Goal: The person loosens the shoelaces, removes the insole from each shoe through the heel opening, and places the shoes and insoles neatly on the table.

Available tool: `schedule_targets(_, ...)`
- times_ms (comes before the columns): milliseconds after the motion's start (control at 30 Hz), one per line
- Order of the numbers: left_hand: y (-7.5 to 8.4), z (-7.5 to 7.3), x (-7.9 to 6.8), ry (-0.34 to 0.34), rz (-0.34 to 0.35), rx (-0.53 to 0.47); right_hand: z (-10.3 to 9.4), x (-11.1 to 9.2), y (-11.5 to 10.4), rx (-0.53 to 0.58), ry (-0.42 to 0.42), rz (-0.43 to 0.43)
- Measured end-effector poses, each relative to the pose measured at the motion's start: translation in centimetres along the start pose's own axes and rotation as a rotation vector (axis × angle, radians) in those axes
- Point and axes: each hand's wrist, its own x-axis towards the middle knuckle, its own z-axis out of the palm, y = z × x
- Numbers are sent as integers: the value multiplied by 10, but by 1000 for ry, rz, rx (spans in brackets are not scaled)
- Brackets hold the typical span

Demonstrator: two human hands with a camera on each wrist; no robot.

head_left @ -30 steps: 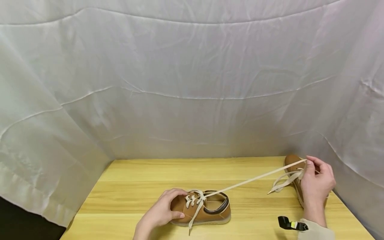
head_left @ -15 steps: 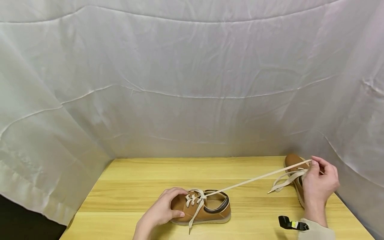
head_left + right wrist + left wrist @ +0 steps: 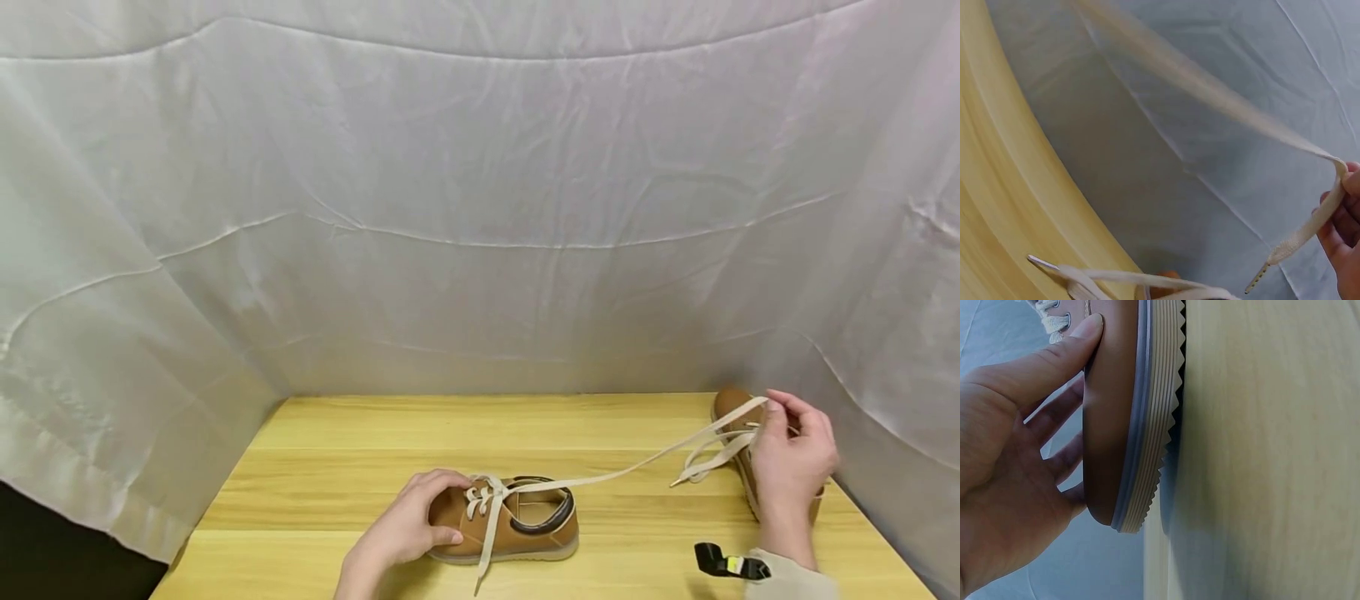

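Note:
A brown leather shoe [image 3: 540,543] with a dark padded collar stands on the table, toe to the left. My left hand [image 3: 408,525] grips its toe, thumb on the near side and fingers over the far side; the left wrist view shows the thumb [image 3: 1079,340] on the upper above the ridged sole [image 3: 1154,425]. My right hand [image 3: 797,454], raised at the right, pinches a cream shoelace [image 3: 645,461] near its end. That lace sags from the fingers back to the shoe's knot. Its tip [image 3: 1259,275] hangs below the fingers. The other lace end [image 3: 489,542] drapes over the near side.
A second brown shoe [image 3: 729,402] stands at the table's right back, partly hidden behind my right hand, its loose lace [image 3: 708,462] on the wood. Grey fabric [image 3: 525,317] hangs behind the wooden table [image 3: 337,433]. A black strap [image 3: 731,563] is at the right sleeve.
The lace in my right hand was taut and now hangs slack. That hand moved slightly right, then back left. My left hand keeps its grip on the toe.

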Motion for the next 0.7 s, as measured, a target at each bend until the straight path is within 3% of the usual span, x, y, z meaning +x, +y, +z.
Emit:
schedule_targets(267,1,0,1,-1,0,-2,25,-21,-14,36,-157,-180)
schedule_targets(700,5,-1,0,-1,-3,5,73,-77,-27,82,-540,-393)
